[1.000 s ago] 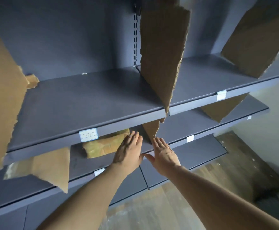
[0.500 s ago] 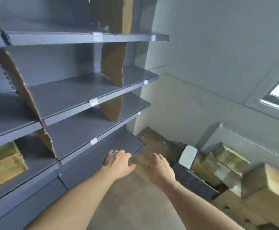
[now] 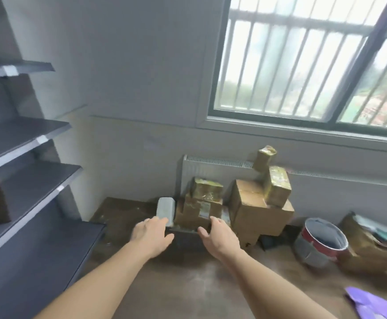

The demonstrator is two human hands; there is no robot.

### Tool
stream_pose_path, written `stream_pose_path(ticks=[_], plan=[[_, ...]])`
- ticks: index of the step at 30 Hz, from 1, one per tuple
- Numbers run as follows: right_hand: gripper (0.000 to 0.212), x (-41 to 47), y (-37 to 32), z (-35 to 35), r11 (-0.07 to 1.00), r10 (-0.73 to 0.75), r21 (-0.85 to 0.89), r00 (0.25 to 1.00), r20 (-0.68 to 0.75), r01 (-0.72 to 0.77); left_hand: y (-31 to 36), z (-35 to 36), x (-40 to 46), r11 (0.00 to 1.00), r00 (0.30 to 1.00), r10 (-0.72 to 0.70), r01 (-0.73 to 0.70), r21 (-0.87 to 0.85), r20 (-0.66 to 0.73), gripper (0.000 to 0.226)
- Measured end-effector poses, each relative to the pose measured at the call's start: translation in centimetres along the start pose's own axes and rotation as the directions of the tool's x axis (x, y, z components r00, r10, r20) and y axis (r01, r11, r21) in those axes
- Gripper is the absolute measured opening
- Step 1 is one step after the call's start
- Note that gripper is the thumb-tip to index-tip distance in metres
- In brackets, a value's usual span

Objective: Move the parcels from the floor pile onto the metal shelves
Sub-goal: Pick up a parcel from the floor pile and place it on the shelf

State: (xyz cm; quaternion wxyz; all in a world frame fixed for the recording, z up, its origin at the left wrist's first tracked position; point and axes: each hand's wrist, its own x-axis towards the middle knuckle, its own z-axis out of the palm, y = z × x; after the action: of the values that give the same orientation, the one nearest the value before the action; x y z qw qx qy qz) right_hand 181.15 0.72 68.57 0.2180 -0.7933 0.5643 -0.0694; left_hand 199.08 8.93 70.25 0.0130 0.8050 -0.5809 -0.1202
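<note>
A pile of brown cardboard and tape-wrapped parcels (image 3: 238, 203) is seen at centre frame, on the floor. The grey metal shelves (image 3: 27, 178), left, are seen bare. Left hand (image 3: 152, 234) and right hand (image 3: 220, 238) are extended, fingers apart, nothing held. Most work is judged outstanding.

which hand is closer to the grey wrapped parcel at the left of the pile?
Left. The left hand has its fingertips at the grey parcel; the right hand is further right, apart from it.

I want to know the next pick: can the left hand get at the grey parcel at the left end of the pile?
Probably yes: the left hand is open just before the grey parcel, with nothing between them.
</note>
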Motion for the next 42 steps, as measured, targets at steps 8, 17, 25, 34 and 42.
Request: stream_pose_path(ticks=[8,17,25,34,42], plan=[[0.051,4.9,5.4,-2.9,0.998,0.061,-0.013,0.998,-0.028,-0.062,6.1,0.8,7.9,0.994,0.993,0.113,-0.113,0.006,-0.026,0.060],[0.065,18.7,6.1,-3.5,0.996,0.039,-0.078,0.999,-0.009,-0.040,6.7,0.2,22.1,0.991,0.990,0.127,-0.129,0.035,0.054,0.080],[0.066,31.2,7.2,-3.8,0.990,0.044,-0.136,0.999,0.028,-0.039,6.5,-1.0,33.5,0.991,0.987,0.110,-0.118,0.069,0.116,0.083],[0.065,42.5,10.8,-3.3,0.992,0.096,-0.085,0.991,0.090,-0.088,7.5,0.4,45.4,0.990,0.974,0.117,-0.131,0.059,0.195,0.077],[0.064,54.7,15.4,-1.6,0.994,0.113,-0.028,0.978,0.173,-0.110,9.3,3.3,57.1,0.994,0.961,0.085,-0.100,0.042,0.264,0.072]])
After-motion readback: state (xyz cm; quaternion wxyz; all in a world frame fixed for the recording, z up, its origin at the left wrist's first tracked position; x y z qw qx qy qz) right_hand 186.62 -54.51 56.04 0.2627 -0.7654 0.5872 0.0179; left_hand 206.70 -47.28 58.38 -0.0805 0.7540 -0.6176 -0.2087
